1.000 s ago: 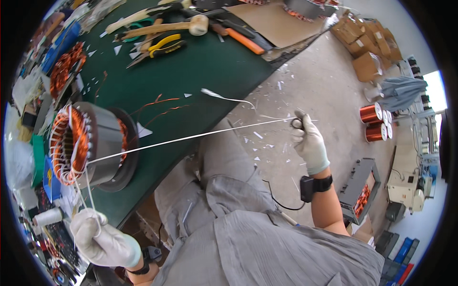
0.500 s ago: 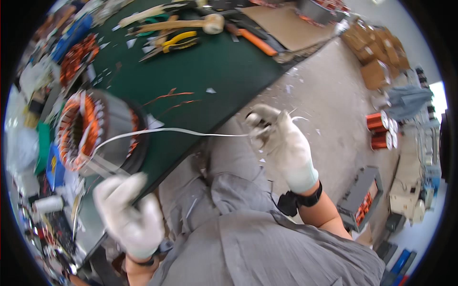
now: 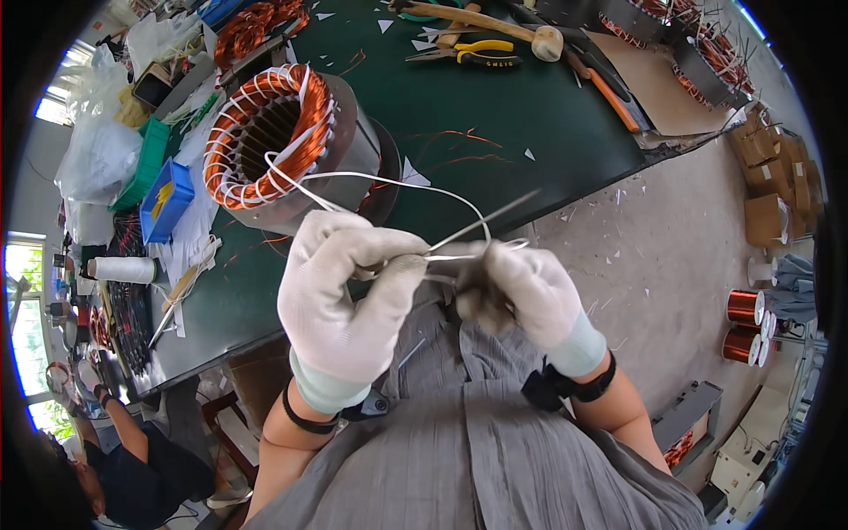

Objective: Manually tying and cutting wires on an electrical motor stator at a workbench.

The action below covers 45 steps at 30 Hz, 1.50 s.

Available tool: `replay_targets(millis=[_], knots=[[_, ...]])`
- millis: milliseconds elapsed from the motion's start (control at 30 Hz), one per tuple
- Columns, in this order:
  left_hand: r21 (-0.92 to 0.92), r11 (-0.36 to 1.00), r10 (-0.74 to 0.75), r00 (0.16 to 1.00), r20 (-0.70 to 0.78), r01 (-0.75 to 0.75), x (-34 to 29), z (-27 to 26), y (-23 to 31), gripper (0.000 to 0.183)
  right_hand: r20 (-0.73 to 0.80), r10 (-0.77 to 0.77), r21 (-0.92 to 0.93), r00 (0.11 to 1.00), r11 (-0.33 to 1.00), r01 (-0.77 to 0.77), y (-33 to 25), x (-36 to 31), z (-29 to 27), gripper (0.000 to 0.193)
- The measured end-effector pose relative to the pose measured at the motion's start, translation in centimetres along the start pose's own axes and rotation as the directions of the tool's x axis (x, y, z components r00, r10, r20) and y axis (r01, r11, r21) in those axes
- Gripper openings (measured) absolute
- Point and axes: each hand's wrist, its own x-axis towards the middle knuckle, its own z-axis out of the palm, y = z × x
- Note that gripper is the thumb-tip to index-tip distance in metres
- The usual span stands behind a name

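A motor stator (image 3: 358,132) lies on its side at the bench edge, its orange copper winding (image 3: 310,115) bound with white lacing. From the winding a white cord (image 3: 402,178) loops across to my hands. My left hand (image 3: 349,296) is gloved and closed in a pinch, with a thin, needle-like metal rod (image 3: 490,215) and a length of the cord at its fingertips. Facing it, my gloved right hand (image 3: 539,296) has its thumb and finger closed on the cord; its lower fingers are blurred. Both hands are above my lap, in front of the stator.
On the green bench (image 3: 565,132) lie yellow-handled pliers (image 3: 473,53), a mallet (image 3: 543,42) and an orange-handled tool (image 3: 614,97). Left are a blue bin (image 3: 168,203) and a white thread spool (image 3: 122,269). Another person (image 3: 146,468) sits at lower left. Copper wire spools (image 3: 744,307) stand right.
My hands have come together: the left moved up and right, closing into a pinch, and the right came closer. The cord hangs in a slack loop. My view has shifted left.
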Motion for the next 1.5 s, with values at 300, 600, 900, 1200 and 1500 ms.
replay_targets(millis=[300,600,900,1200,1500], knots=[[-0.145,0.985,-0.095,0.995,-0.016,0.092,-0.5,0.8,-0.5,0.011,-0.422,-0.157,-0.258,0.893,0.965,0.048,-3.9,-1.8,0.5,0.020],[-0.008,1.000,-0.002,0.999,-0.038,0.001,-0.6,0.1,0.0,0.015,-0.175,-0.384,0.135,0.906,0.903,0.409,-1.0,2.3,3.2,0.010],[0.271,0.954,0.153,0.985,-0.080,-0.126,-1.0,0.3,0.1,0.024,-0.278,-0.452,-0.031,0.847,0.886,0.462,-0.6,2.3,4.0,0.014],[0.273,0.950,0.174,0.983,-0.062,-0.151,-1.1,0.5,-0.2,0.026,-0.210,-0.600,-0.177,0.772,0.800,0.574,0.8,2.6,4.2,0.012],[0.143,0.986,0.111,0.973,-0.203,-0.083,-1.0,-0.2,-1.6,0.025,-0.398,-0.545,-0.084,0.738,0.823,0.562,1.2,2.9,3.0,0.011]])
